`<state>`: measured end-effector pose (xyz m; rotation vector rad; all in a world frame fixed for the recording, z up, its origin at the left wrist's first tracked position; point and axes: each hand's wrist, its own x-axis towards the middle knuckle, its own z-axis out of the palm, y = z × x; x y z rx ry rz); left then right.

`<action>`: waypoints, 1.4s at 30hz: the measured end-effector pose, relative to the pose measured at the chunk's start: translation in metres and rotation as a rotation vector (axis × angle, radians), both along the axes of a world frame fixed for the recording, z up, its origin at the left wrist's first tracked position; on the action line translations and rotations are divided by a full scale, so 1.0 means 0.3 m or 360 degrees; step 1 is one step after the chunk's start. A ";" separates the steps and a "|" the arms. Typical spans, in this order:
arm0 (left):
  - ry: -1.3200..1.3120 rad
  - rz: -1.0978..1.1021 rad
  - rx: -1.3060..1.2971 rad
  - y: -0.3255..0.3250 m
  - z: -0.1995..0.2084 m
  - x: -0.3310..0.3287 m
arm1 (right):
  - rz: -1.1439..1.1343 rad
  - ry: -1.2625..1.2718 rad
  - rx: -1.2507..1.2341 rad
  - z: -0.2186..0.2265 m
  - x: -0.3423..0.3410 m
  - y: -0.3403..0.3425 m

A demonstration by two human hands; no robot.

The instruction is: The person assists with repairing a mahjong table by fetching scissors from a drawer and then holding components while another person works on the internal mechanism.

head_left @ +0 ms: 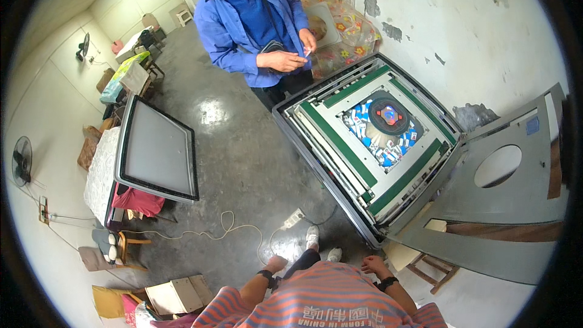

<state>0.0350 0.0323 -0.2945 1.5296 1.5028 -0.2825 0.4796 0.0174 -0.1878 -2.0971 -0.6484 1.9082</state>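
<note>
My left hand [276, 263] hangs at my side with its fingers curled in, and nothing shows in it. At my other side, my right hand [375, 265] is loosely bent with fingers a little apart. It holds nothing visible and is the hand nearer the table. An automatic mahjong table [331, 170] stands ahead on the right with its inside exposed. Blue-and-white mahjong tiles [388, 157] lie jumbled around the dark round centre unit [389, 115]. A grey panel [467, 197] with a round hole leans from the table's right side.
Across the table's far left corner stands a person in blue [252, 36], hands together around something small and white. A framed square tabletop [159, 149] leans at left. A power strip [294, 218] and cable [228, 231] lie on the floor. A wooden stool [428, 273] stands beneath the panel.
</note>
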 end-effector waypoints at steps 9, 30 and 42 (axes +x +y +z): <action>0.0170 -0.0209 0.0123 -0.006 0.017 0.018 | 0.0047 0.0035 -0.0048 -0.010 0.017 -0.006; 0.0126 -0.0093 0.0045 -0.045 0.095 0.095 | -0.0033 0.0037 -0.0055 -0.057 0.030 -0.042; 0.0144 -0.0157 -0.0094 -0.027 0.093 0.010 | -0.0063 -0.0019 -0.0237 -0.081 -0.039 -0.092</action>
